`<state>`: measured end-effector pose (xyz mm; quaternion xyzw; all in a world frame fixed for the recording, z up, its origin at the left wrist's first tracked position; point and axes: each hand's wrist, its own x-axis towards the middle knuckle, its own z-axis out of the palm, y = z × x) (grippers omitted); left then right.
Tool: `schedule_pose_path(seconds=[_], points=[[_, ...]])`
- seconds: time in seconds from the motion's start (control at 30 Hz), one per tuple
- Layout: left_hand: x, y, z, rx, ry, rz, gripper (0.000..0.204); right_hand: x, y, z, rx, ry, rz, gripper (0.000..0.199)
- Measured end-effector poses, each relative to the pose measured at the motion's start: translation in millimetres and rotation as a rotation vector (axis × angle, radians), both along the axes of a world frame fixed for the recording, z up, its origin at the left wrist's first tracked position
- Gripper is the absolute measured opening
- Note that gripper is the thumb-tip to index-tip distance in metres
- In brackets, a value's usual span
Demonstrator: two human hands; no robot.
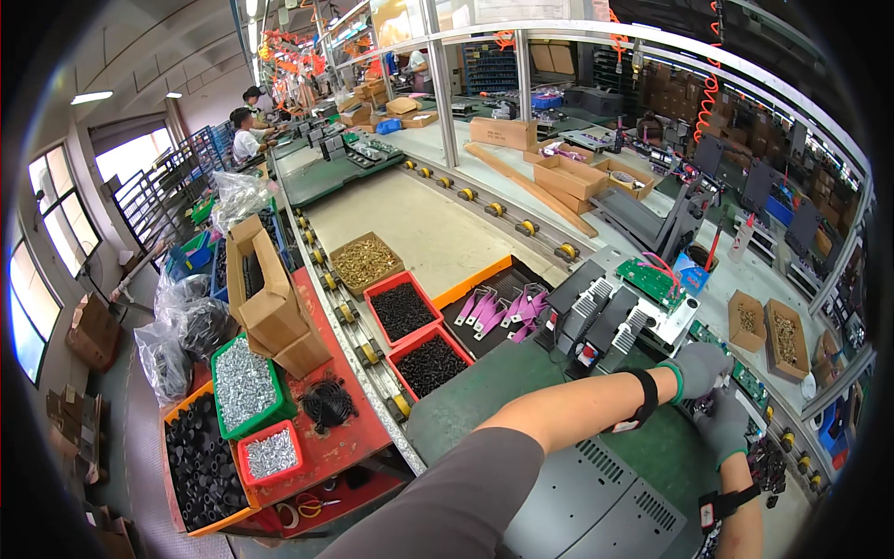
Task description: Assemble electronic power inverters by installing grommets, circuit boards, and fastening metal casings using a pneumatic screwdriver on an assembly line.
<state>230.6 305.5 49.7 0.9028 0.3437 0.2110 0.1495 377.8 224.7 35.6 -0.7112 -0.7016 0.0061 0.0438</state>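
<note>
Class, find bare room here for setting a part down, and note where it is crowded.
Bare: the pale surface between the roller rails, beyond the brass-parts box; the green board between the red bins and left forearm. Crowded: around the left hand and right hand, among circuit boards.

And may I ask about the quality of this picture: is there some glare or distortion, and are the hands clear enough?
Head view: the windows at left glare, washed out toward white; head view: the metal beam across the top bows, and the corners fall to black; head view: the left hand and right hand look fairly clear, but fine detail between them is too small to tell.
</note>
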Motion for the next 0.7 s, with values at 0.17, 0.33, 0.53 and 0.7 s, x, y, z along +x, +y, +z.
schedule_pose_path(seconds=[0.17, 0.33, 0.53, 0.7], points=[[-2, -4, 0, -0.013, -0.047, 0.016, 0.022, 8, 10, -24, 0.117, -0.129, 0.105, 0.027], [-3, -6, 0, -0.024, -0.064, 0.03, 0.021, -3, 12, -15, 0.055, -0.225, 0.047, 0.029], [-2, -7, -2, 0.001, -0.114, 0.05, 0.018, -16, -5, 5, -0.004, -0.254, 0.074, 0.032], [-1, -6, -5, -0.013, -0.109, 0.057, 0.017, -19, -10, -7, 0.18, -0.36, 0.094, 0.036]])
